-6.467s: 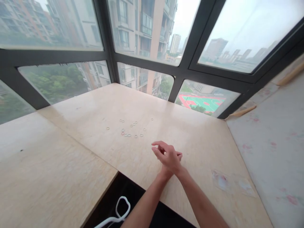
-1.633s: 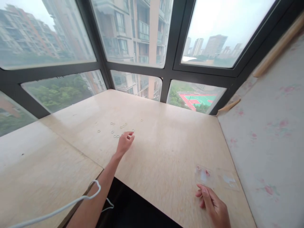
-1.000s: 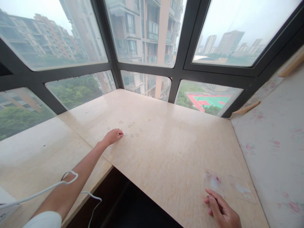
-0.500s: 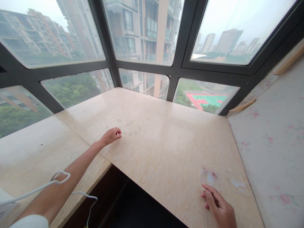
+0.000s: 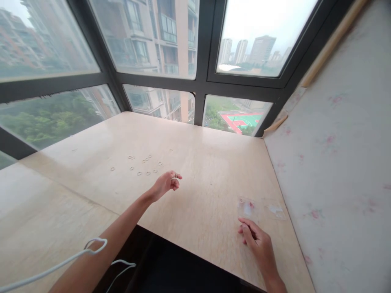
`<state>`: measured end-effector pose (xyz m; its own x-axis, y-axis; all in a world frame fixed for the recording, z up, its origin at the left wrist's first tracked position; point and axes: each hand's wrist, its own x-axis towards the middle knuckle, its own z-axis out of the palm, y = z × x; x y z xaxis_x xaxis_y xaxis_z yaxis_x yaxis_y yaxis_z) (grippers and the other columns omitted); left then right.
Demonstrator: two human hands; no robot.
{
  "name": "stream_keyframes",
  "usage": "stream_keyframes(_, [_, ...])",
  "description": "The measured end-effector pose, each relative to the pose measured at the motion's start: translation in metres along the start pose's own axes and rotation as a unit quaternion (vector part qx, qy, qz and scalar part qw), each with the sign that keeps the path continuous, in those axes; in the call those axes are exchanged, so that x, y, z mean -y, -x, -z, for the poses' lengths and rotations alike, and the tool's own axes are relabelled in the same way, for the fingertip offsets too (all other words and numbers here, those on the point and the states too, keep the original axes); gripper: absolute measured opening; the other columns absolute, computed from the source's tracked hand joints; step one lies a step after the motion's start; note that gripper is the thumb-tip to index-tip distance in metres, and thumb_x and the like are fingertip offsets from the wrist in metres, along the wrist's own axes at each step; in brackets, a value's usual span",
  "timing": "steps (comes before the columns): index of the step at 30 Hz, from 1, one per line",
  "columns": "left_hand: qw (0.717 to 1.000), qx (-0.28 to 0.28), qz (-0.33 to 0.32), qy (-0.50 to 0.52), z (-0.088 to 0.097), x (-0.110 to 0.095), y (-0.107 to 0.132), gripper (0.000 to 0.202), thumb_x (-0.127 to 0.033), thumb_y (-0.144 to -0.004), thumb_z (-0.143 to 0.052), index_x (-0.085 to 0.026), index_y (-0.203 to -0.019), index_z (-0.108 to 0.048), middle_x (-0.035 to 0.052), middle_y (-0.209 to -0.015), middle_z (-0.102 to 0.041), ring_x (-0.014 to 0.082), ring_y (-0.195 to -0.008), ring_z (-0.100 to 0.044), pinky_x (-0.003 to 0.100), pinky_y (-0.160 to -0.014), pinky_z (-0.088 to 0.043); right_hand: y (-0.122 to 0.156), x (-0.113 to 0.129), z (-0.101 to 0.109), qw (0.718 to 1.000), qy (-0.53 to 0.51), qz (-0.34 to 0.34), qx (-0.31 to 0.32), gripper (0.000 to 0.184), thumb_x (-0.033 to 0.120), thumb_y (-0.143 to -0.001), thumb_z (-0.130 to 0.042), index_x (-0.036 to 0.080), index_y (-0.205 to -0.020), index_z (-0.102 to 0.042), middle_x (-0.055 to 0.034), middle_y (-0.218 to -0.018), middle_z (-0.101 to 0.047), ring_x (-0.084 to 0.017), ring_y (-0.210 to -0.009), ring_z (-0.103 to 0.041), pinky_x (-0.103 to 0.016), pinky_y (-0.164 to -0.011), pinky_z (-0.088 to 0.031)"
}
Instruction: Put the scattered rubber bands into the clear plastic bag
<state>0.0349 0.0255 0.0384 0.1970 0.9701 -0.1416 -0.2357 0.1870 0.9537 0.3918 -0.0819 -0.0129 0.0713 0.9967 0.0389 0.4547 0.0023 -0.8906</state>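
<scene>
My left hand [image 5: 167, 184] is raised over the middle of the counter, its fingers curled in a pinch with a thin small ring [image 5: 175, 176] at the fingertips. Several more thin rings [image 5: 148, 173] lie scattered on the counter just left of and beyond it. At the right, my right hand [image 5: 258, 240] is closed, thumb against the bent fingers; whatever may be between them is hidden. Just past its fingertips lies a clear plastic case [image 5: 247, 206] with small reddish pieces inside. Its clear flat part [image 5: 275, 210], bearing a whitish patch, extends to the right.
The pale marbled counter [image 5: 195, 162] ends at a front edge above a dark gap. Windows with dark frames [image 5: 159, 81] border the far side, and a flowered wall [image 5: 336, 162] stands on the right. A white cable [image 5: 61, 260] crosses my left forearm.
My left hand has come away from the scattered rings, moving right across the counter. My right hand keeps its place near the plastic case. The camera has turned to the right.
</scene>
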Motion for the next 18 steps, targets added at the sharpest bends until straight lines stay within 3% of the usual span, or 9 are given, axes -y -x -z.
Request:
stream_keyframes(6, [0.98,0.082,-0.014,-0.179,-0.102,0.03,-0.022,0.012,-0.028,-0.082,-0.044,-0.019,-0.077,-0.039,0.0072,-0.1,-0.058,0.0093,-0.059,-0.054,0.025,-0.055,-0.04,0.0,0.001,-0.002,1.0,-0.018,0.008,0.009,0.034,0.04,-0.09,-0.048,0.016,-0.099,-0.069,-0.0041,-0.069,-0.067,-0.015,-0.052,-0.06,-0.024,-0.05,-0.051])
stream_keyframes(9, [0.964,0.144,-0.036,-0.221,-0.142,0.039,-0.025,0.008,-0.025,-0.082,-0.041,-0.019,-0.078,-0.04,0.0091,-0.112,-0.055,0.0083,-0.061,-0.054,0.027,-0.058,-0.043,0.0,0.003,-0.002,1.0,-0.018,0.018,0.009,0.031,0.036,-0.091,-0.046,0.016,-0.1,-0.068,-0.0038,-0.069,-0.067,-0.015,-0.054,-0.061,-0.025,-0.052,-0.051])
stream_keyframes(12, [0.941,0.191,-0.072,-0.269,-0.167,0.045,-0.028,0.007,-0.022,-0.083,-0.043,-0.019,-0.077,-0.043,0.0098,-0.111,-0.056,0.0121,-0.07,-0.057,0.029,-0.065,-0.046,0.0,0.005,-0.001,1.0,-0.012,0.025,0.005,0.029,0.031,-0.091,-0.045,0.016,-0.1,-0.068,-0.0035,-0.069,-0.068,-0.015,-0.055,-0.062,-0.025,-0.054,-0.051])
stream_keyframes(15, [0.912,0.197,-0.118,-0.339,-0.18,0.052,-0.033,0.007,-0.021,-0.081,-0.05,-0.019,-0.075,-0.047,0.0099,-0.102,-0.059,0.0161,-0.078,-0.059,0.029,-0.067,-0.047,-0.001,0.007,-0.001,0.999,-0.005,0.031,0.004,0.027,0.027,-0.09,-0.045,0.016,-0.098,-0.069,-0.0031,-0.068,-0.068,-0.014,-0.054,-0.061,-0.024,-0.053,-0.05])
stream_keyframes(18, [0.893,0.19,-0.131,-0.387,-0.186,0.059,-0.039,0.003,-0.02,-0.08,-0.052,-0.017,-0.079,-0.053,0.0122,-0.115,-0.057,0.012,-0.067,-0.058,0.029,-0.064,-0.048,-0.002,0.008,-0.001,0.999,0.006,0.04,0.006,0.026,0.024,-0.089,-0.046,0.017,-0.098,-0.069,-0.0023,-0.068,-0.068,-0.014,-0.054,-0.061,-0.024,-0.053,-0.048])
